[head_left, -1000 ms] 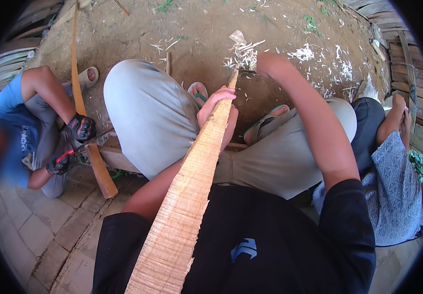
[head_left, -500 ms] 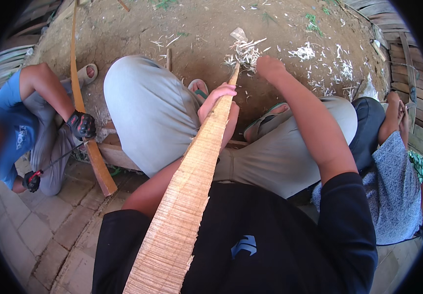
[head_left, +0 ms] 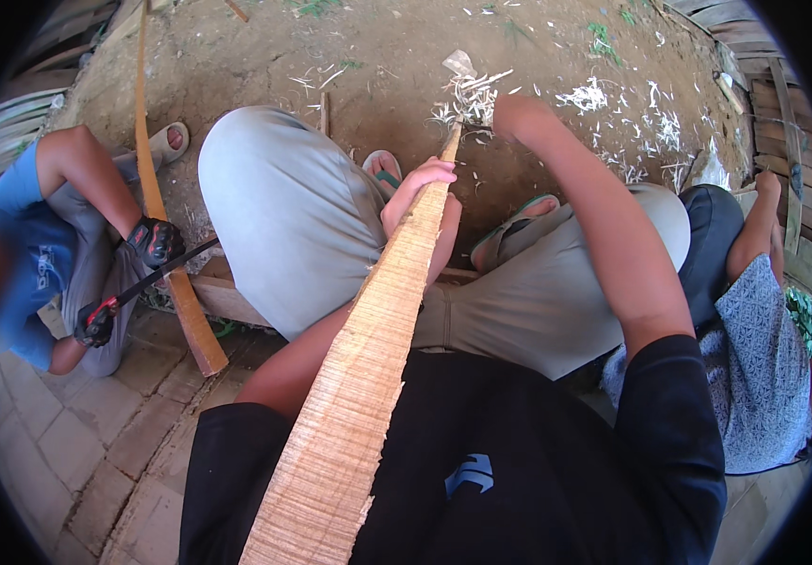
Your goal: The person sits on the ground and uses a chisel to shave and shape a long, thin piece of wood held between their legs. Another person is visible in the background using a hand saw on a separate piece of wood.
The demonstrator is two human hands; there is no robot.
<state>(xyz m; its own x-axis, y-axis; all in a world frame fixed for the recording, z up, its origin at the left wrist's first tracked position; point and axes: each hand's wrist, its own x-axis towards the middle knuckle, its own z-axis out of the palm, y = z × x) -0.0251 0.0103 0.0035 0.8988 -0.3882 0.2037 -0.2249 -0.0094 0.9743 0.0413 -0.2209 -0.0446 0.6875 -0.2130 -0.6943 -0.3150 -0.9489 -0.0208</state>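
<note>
A long tapering piece of pale wood (head_left: 340, 395), rough and ridged on its face, runs from the lower edge up between my knees, its narrow tip pointing away from me. My left hand (head_left: 420, 188) is closed around it a little below the tip, the thumb lying across the top. Just right of the tip is my right hand (head_left: 519, 120), in a fist turned away. A small dark bit shows between that fist and the tip, but what it belongs to is hidden. Curled wood shavings (head_left: 474, 92) lie on the ground beyond the tip.
At left, a co-worker in black gloves moves a long dark saw (head_left: 156, 275) across a long wooden strip (head_left: 187, 311). More shavings (head_left: 665, 132) are scattered on the dirt floor (head_left: 387, 56). Another person in patterned clothing (head_left: 763, 367) sits close on my right.
My right hand has shifted slightly away from me; my left hand keeps its hold on the wood. The co-worker's saw and lower glove have moved right, across the strip.
</note>
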